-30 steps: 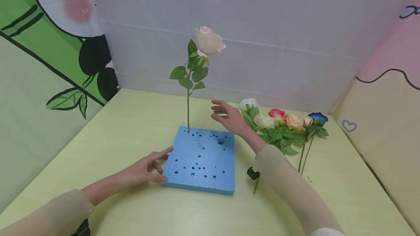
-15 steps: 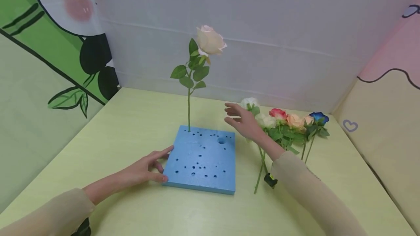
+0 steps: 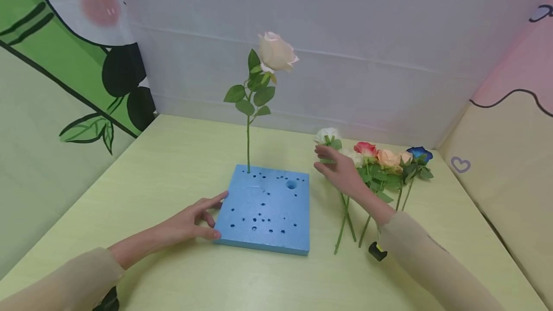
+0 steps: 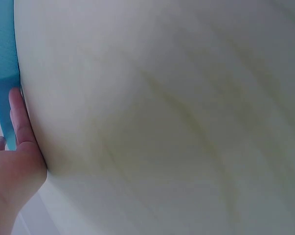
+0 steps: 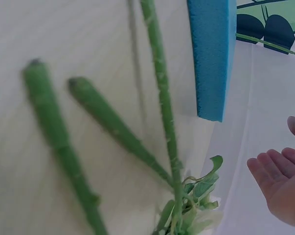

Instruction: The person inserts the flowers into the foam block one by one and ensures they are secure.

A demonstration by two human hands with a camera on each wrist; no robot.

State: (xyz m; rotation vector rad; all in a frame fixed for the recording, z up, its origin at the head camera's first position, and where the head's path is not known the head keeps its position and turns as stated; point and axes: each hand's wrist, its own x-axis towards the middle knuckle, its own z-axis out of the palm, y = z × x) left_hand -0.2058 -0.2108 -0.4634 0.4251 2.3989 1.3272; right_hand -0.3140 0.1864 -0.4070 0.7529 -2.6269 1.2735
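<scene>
A blue foam block dotted with holes lies flat on the table. One pale pink rose stands upright in it at the back left edge. My left hand rests against the block's left side, thumb and forefinger spread along the edge; the left wrist view shows its fingers beside the blue side. My right hand holds nothing and hovers with relaxed fingers over the lying flowers, overlapping a cream-white rose in the head view. Just beyond it lies a white rose. Several green stems cross below the hand.
Right of the hand lie a red rose, a peach rose and a blue rose, stems toward the front. A black wrist strap piece hangs under the right sleeve. A white cloth wall closes off the back.
My right hand has moved right and slightly toward me, from beside the block's back corner to over the lying flowers. The left hand, block and upright rose have stayed put.
</scene>
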